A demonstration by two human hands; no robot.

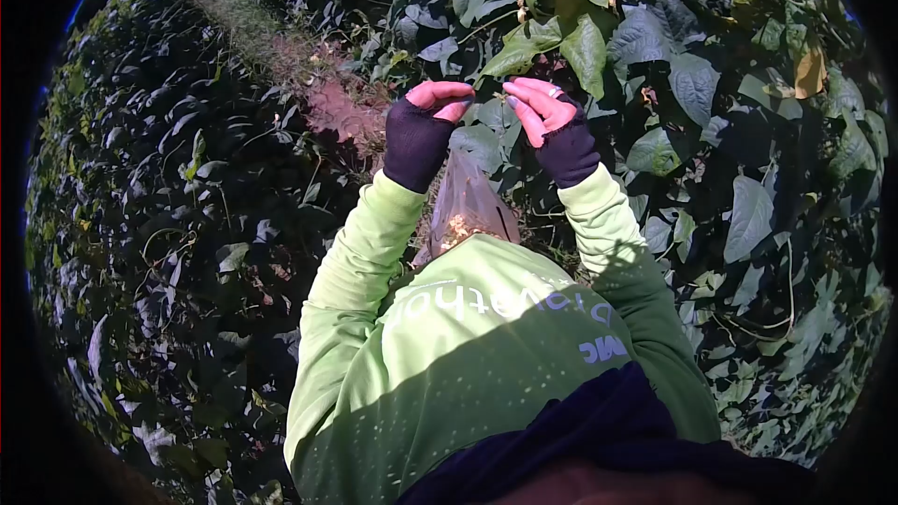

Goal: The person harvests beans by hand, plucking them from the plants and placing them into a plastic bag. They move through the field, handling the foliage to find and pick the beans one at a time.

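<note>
My left hand (pixel 426 126), in a black fingerless glove, is raised in front of my chest with thumb and fingertips pinched together. Facing it across a small gap, my right hand (pixel 557 126) wears a matching glove and also pinches, with a ring on one finger. Anything between the fingertips is too small to make out. Just beyond the hands hang broad green leaves (pixel 585 51). Below and between my wrists is a translucent plastic bag (pixel 472 189), with small pale yellow pieces (pixel 458 227) in its lower part.
Dense leafy vines (pixel 178 224) rise on the left, and more foliage (pixel 748 215) stands close on the right. A strip of reddish bare soil (pixel 341 112) runs between them toward the upper left. One yellowed leaf (pixel 810 72) hangs at the upper right.
</note>
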